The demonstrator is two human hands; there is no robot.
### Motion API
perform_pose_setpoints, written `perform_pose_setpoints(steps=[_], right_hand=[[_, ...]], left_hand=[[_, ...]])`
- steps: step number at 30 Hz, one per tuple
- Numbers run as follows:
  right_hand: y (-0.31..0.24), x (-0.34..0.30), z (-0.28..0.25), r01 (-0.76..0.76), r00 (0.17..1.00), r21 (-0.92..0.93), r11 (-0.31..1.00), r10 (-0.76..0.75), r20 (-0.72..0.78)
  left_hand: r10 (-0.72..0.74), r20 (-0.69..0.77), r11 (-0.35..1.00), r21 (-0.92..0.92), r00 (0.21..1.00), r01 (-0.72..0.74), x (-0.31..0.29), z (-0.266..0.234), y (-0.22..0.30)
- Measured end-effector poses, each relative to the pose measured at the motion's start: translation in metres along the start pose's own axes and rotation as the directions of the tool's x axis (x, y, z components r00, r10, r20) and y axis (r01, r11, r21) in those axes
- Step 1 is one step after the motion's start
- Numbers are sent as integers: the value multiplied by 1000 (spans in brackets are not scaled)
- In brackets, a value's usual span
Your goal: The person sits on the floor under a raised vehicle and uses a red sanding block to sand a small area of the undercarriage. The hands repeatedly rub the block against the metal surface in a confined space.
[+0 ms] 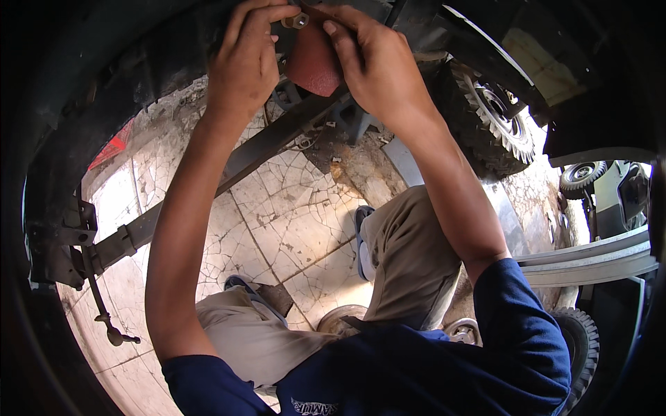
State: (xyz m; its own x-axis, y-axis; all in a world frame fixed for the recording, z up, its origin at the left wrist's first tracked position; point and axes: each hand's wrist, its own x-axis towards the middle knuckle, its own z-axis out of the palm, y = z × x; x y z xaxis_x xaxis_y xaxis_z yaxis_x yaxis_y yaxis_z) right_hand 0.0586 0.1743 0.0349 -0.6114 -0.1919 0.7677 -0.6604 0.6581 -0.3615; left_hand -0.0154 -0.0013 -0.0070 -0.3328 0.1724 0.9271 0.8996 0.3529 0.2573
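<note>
Both my arms reach up to the top of the head view, under a dark vehicle body. My left hand point(246, 66) has its fingers bent around a small yellowish metal hex fitting point(298, 21). Between my hands hangs a piece of reddish-brown sandpaper point(313, 66), its lower end loose and pointed. Thumb and fingers of my right hand point(374, 62) pinch the sandpaper's upper right edge, close beside the fitting. The upper ends of my fingers and the top of the sandpaper are partly cut off by the frame.
A dark metal bar point(243, 163) runs diagonally below my hands. A rod with a jointed end point(104, 315) hangs at the left. At the right stand a knobbly tyre point(479, 132) and a pale curved metal rail point(590, 260). Cracked tiles point(277, 215) cover the floor.
</note>
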Motion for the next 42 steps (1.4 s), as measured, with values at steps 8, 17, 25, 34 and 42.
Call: perform_pose_setpoints(steps=[8, 17, 25, 34, 42], right_hand=[[-5, -2, -4, 41, 999, -59, 997, -42, -27], [-10, -1, -6, -4, 1000, -44, 999, 4, -3], [-9, -5, -6, -28, 1000, -28, 999, 28, -1], [1, -6, -3, -120, 993, 2, 993, 120, 15], [-3, -4, -3, -234, 971, 17, 972, 232, 65]], left_hand=[[16, -27, 1000, 7, 1000, -16, -2, 4, 2], [38, -66, 982, 185, 997, -25, -6, 5, 8], [5, -43, 979, 202, 999, 3, -4, 2, 14], [17, 36, 974, 227, 999, -25, 1, -7, 21], [118, 37, 964, 234, 992, -123, 8, -13, 11]])
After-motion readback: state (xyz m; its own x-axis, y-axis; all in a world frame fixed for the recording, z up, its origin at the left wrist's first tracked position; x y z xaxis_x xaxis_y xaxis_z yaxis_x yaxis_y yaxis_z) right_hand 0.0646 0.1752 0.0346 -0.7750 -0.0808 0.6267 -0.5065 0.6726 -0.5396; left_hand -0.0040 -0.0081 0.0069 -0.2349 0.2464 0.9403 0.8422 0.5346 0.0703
